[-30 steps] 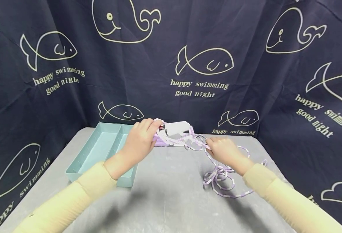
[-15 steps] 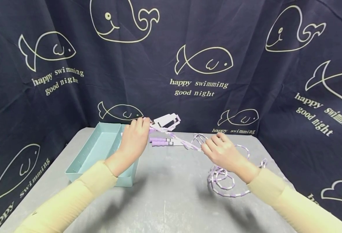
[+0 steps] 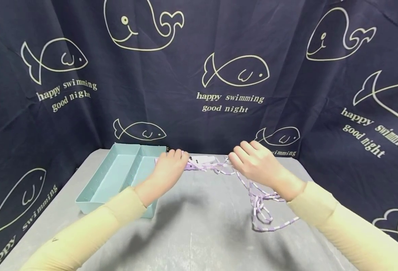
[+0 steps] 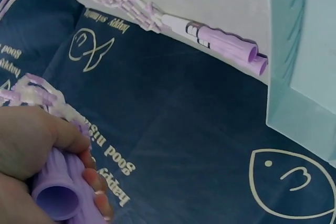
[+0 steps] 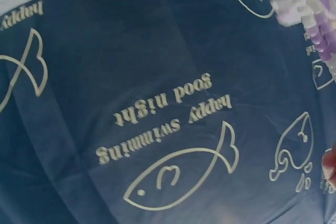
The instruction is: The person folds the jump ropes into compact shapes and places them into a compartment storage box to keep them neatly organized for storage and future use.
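Note:
My left hand (image 3: 166,169) grips the two purple handles (image 4: 58,198) of a jump rope side by side, their hollow ends facing the left wrist camera. White-and-purple beaded rope (image 4: 37,95) is bunched around that hand's far side. To the right, my right hand (image 3: 254,163) is raised with its fingers curled round the beaded strands; beads (image 5: 307,9) show at the upper right of the right wrist view. Rope stretches between both hands, and loose beaded loops (image 3: 263,216) lie below the right hand. A second jump rope's purple-and-white handles (image 4: 226,43) lie along the table's back edge.
A light blue two-compartment tray (image 3: 98,201) stands on the left of the grey table (image 3: 199,233), partly behind my left forearm. A dark fish-print curtain (image 3: 185,75) encloses the back and sides.
My left hand went left, then came back right and lower with the handles. My right hand rose and shifted slightly left. The rope loops on the right were pulled into a different shape.

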`<act>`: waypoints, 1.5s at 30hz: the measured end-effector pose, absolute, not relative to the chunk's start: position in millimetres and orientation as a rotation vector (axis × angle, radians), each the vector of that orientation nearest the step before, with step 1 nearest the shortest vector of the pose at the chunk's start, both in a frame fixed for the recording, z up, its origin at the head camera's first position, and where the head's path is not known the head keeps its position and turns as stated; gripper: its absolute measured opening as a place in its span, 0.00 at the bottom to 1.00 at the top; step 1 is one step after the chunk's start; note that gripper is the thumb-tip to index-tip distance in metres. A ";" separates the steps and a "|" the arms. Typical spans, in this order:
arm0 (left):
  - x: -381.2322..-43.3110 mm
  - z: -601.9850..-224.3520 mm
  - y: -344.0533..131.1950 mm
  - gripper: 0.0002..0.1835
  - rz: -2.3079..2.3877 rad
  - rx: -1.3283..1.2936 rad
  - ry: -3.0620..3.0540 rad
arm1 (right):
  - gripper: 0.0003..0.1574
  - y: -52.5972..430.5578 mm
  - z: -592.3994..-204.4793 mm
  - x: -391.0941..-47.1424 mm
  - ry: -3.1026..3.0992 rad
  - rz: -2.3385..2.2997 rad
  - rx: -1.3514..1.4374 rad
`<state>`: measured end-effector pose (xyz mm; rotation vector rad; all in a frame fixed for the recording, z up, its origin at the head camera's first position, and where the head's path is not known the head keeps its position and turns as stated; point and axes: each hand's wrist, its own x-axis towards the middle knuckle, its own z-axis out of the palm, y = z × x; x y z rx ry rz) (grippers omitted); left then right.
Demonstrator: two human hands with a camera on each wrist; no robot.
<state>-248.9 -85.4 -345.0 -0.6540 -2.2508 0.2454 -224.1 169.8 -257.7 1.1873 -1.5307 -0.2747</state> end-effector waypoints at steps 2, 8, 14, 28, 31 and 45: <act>-249.4 -348.7 -81.8 0.08 0.285 -0.716 -2.197 | 0.12 166.9 -253.0 -224.3 -1.550 -0.287 1.190; -249.1 -350.6 -72.2 0.06 0.422 -0.886 -2.066 | 0.13 163.3 -243.4 -229.0 -1.613 -0.339 1.171; -247.0 -353.7 -65.3 0.06 0.451 -0.993 -2.005 | 0.13 167.4 -236.4 -240.6 -1.628 -0.319 1.126; -226.5 -352.1 -48.5 0.10 0.383 -1.224 -1.851 | 0.14 174.1 -230.1 -274.6 -1.684 -0.349 1.095; -222.4 -351.8 -45.8 0.11 0.376 -1.260 -1.753 | 0.15 175.8 -232.2 -281.9 -1.703 -0.360 1.098; -206.8 -337.5 -47.6 0.11 0.184 -1.293 -1.535 | 0.08 197.8 -267.0 -320.8 -1.811 -0.313 1.013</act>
